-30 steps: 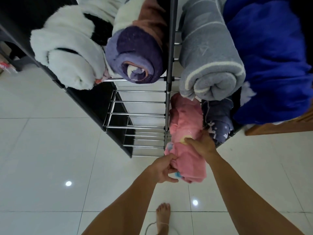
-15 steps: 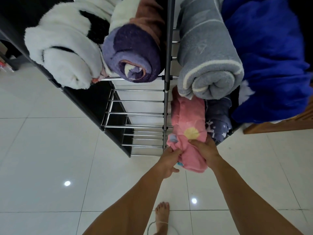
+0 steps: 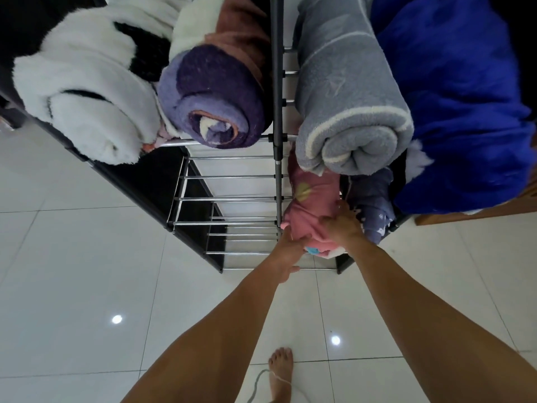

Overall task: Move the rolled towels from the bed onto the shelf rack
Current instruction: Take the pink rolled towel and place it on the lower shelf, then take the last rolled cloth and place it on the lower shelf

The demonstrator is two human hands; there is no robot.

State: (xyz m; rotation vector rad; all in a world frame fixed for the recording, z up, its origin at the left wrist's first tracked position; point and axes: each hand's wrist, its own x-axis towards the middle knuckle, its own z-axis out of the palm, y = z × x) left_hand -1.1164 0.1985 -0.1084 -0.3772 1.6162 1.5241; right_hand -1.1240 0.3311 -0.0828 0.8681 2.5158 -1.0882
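Observation:
A pink rolled towel (image 3: pixel 312 202) lies on a lower tier of the metal shelf rack (image 3: pixel 232 199), right of the centre post and under a grey roll. My left hand (image 3: pixel 287 251) grips its near left end from below. My right hand (image 3: pixel 343 225) presses on its near right end. On the top tier rest a white and black roll (image 3: pixel 87 97), a purple roll (image 3: pixel 215 103), a grey roll (image 3: pixel 345 112) and a blue roll (image 3: pixel 459 106). A dark patterned roll (image 3: pixel 374 207) lies right of the pink one.
The rack's left lower tiers show bare metal bars (image 3: pixel 229 177) with a black side panel (image 3: pixel 139 181). White glossy floor tiles (image 3: pixel 87 286) spread in front. My bare foot (image 3: pixel 280 370) stands below, with a thin cord beside it. A wooden edge (image 3: pixel 476 212) sits at right.
Both hands have pushed the pink towel further into the lower tier, so less of it sticks out over the rack's front edge. The view has tilted slightly.

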